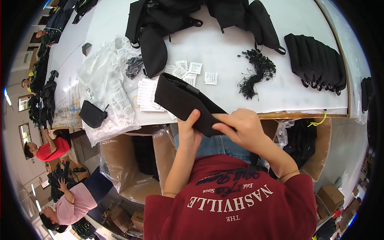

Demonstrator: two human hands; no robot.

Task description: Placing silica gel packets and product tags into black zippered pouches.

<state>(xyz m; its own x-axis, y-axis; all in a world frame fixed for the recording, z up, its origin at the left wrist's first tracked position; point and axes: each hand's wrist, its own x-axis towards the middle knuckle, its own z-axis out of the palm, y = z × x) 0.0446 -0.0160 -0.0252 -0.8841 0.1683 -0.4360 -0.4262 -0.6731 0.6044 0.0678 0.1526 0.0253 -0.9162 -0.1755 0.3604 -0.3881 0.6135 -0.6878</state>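
Note:
A long black fabric pouch (180,94) is held at a slant above the near edge of the white table (224,96). My left hand (190,130) grips its lower end from the left, thumb laid on the cloth. From the right, my right hand (242,128) has its fingers closed at the pouch's near edge; the fingertips are partly hidden there. Small white printed slips (195,68) and white label sheets (147,94) lie just beyond the pouch. A bunch of black cords (258,70) rests on the table farther right.
Black pouches are piled at the far side (172,20), with a neat row (316,60) at right. A clear plastic bag of labels (106,76) and a small black pouch (93,114) lie left. Open cardboard boxes (128,164) stand under the table edge. Co-workers are at left.

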